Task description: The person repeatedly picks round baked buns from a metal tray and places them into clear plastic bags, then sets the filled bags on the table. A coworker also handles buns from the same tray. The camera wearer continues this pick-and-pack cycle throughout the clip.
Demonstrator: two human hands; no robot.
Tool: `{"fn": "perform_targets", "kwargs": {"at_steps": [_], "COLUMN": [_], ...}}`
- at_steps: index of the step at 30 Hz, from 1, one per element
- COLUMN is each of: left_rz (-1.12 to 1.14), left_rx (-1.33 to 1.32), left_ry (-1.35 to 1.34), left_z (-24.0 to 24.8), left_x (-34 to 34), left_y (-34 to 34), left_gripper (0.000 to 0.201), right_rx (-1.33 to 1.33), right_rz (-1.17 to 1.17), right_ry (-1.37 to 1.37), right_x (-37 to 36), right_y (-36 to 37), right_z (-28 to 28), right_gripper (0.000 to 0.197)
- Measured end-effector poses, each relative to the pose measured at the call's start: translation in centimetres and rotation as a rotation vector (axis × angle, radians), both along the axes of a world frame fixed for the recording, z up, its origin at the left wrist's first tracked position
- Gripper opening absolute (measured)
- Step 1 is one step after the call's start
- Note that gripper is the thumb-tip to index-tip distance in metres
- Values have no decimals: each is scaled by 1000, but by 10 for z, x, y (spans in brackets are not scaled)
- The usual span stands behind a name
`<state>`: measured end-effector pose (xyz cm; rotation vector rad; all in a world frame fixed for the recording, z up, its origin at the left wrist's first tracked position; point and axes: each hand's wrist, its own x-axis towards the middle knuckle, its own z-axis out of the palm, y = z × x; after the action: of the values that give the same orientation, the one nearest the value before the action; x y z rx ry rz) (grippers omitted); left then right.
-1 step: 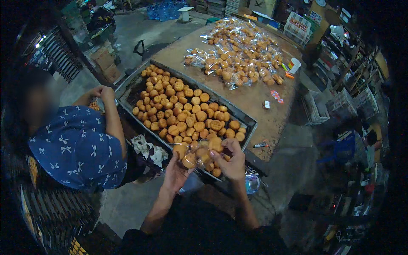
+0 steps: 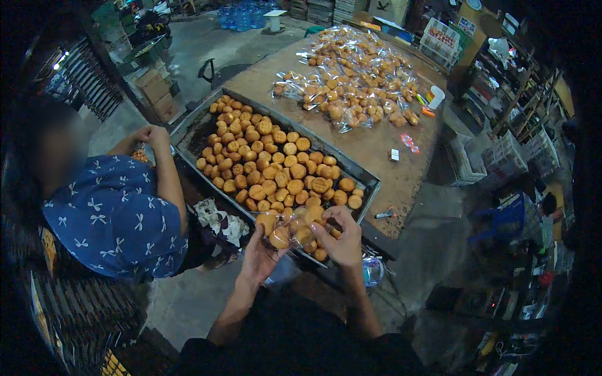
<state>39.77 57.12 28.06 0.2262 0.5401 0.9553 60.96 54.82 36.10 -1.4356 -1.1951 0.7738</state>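
Note:
My left hand is closed on a clear plastic bag that has a few round golden-brown buns inside. At the right end of the bag, the curled fingers and thumb of my right hand are around a bun. The bag's film partly hides how far in this bun sits. Just beyond both hands lies a dark metal tray, filled with many loose buns of the same kind.
A large table carries a heap of bagged buns, a white cup, a small box and a marker. At left, a person in a blue patterned shirt works beside the tray. Crates stand at right.
The bun at my right fingers has shifted slightly left and down, closer in to the bag. My left hand and the bag have stayed nearly still.

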Motion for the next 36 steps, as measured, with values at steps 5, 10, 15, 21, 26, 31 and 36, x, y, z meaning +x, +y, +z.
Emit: {"fn": "perform_targets", "kwargs": {"at_steps": [5, 10, 15, 21, 26, 31, 36], "left_rz": [14, -5, -84, -22, 19, 40, -41], "left_rx": [-22, -20, 143, 63, 125, 175, 129], "left_ry": [59, -77, 230, 134, 122, 185, 140], "left_z": [-2, -14, -21, -10, -14, -20, -23], "left_x": [-1, -7, -12, -3, 5, 4, -4], "left_y": [-9, -17, -25, -29, -30, -32, -29], "left_gripper": [59, 58, 54, 50, 50, 49, 49], "right_rx": [107, 243, 207, 230, 103, 381, 261], "right_rz": [90, 50, 185, 92, 93, 209, 482], "right_ry": [-131, -466, -200, -140, 65, -487, -298], "right_x": [6, 8, 1, 6, 6, 12, 16], "right_y": [-5, -6, -5, -2, -6, -11, -7], "right_z": [-5, -22, -33, -29, -23, -15, -11], "right_gripper": [16, 24, 38, 17, 21, 27, 29]}}
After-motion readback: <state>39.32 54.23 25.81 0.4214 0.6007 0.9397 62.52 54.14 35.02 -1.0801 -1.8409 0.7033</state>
